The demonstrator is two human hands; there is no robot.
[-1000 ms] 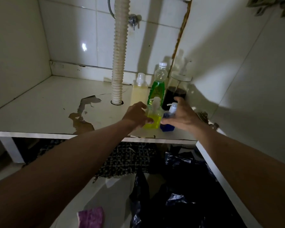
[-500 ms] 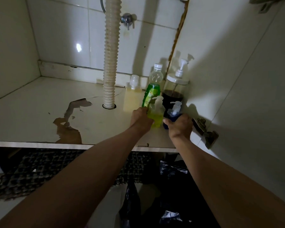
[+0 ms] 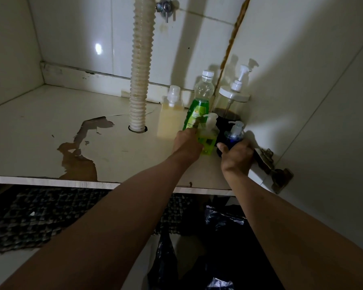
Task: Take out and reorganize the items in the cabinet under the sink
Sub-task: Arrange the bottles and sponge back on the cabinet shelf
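Both hands reach into the cabinet's right rear corner. My left hand grips a small yellow-green pump bottle standing on the cabinet floor. My right hand grips a small blue pump bottle beside it. Behind them stand a pale yellow jug with a white cap, a tall green dish-soap bottle and a clear pump jar with dark liquid at its bottom.
A ribbed drain hose drops through a hole in the floor, left of the bottles. The floor's laminate is peeled and stained brown toward the front. A door hinge juts from the right wall. A woven mat and black plastic bag lie below.
Both hands pushed the yellow-green and blue pump bottles from the front edge back toward the right rear corner, close against the other bottles. The view moved in closer.
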